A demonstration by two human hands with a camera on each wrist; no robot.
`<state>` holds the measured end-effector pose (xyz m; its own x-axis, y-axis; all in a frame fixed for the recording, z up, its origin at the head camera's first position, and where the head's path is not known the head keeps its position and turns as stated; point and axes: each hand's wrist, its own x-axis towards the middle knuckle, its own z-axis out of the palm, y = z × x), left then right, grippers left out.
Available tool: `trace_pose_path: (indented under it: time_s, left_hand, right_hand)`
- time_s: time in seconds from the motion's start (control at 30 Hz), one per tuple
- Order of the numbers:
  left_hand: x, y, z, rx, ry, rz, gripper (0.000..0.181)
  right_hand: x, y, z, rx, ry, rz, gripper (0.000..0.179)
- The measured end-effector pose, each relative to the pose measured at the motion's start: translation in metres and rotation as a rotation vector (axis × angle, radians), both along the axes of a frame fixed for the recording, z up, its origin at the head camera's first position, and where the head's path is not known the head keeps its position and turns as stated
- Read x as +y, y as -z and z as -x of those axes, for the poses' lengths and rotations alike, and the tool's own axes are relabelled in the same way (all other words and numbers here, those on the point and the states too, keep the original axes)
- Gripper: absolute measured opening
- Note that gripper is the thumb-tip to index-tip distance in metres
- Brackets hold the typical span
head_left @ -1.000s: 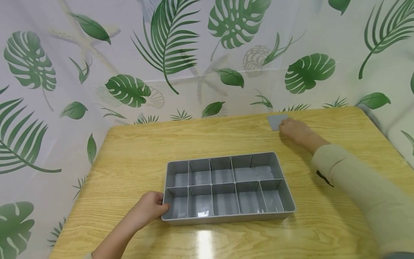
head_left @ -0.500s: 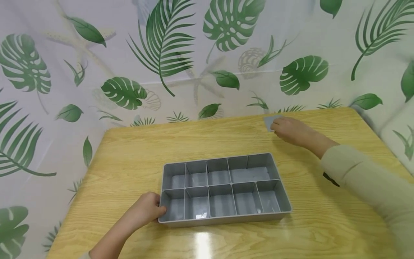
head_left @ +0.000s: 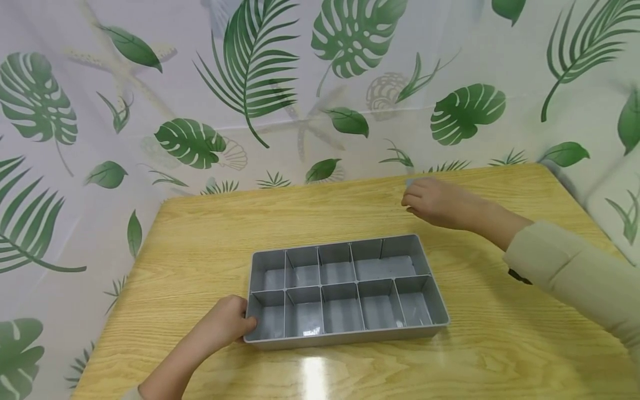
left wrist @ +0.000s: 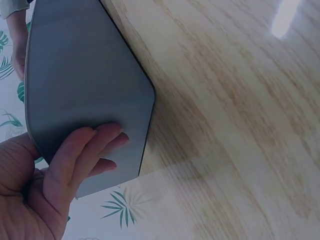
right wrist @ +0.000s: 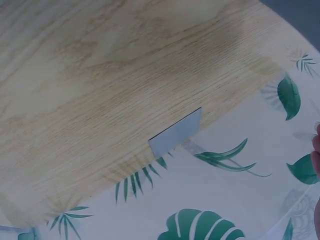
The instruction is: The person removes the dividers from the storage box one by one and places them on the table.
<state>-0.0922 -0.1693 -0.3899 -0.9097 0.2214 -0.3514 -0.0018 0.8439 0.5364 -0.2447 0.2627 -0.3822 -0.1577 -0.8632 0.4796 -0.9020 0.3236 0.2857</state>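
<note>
Gray and rectangular, an open-topped box sits on the yellow wood-grain table, its left end gripped by the fingers of the left hand. Five compartments line its near row, four its far row, floors showing. Beyond, the right hand, fingers loosely bent and released, is near a flat gray card at the table's far edge, before a white leaf-printed sheet.

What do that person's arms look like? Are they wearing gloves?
No gloves: left hand and right hand are bare. The right sleeve is long, beige and plain; something dark shows beneath it. The left forearm looks bare, with a beige sleeve edge just showing.
</note>
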Motion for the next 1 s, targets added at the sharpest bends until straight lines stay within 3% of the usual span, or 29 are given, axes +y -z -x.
trace_pose_path:
  time_s: [0.13,0.37,0.6,1.0]
  left_hand:
    - [0.001,-0.001,-0.001,-0.009,-0.003,0.001,0.015]
    - [0.000,-0.002,0.000,-0.011,-0.006,-0.003,0.016]
    - [-0.001,-0.001,0.001,-0.018,-0.016,-0.006,0.015]
    - [0.000,0.001,-0.001,-0.011,-0.009,-0.015,0.020]
  right_hand:
    - [-0.009,-0.005,-0.010,0.011,-0.079,0.019,0.039]
    - [-0.018,-0.018,-0.041,-0.042,-0.182,-0.066,0.034]
    - [-0.027,-0.022,-0.067,-0.005,-0.300,-0.124,0.032]
    - [-0.043,-0.011,-0.090,0.095,-0.544,-0.137,0.025]
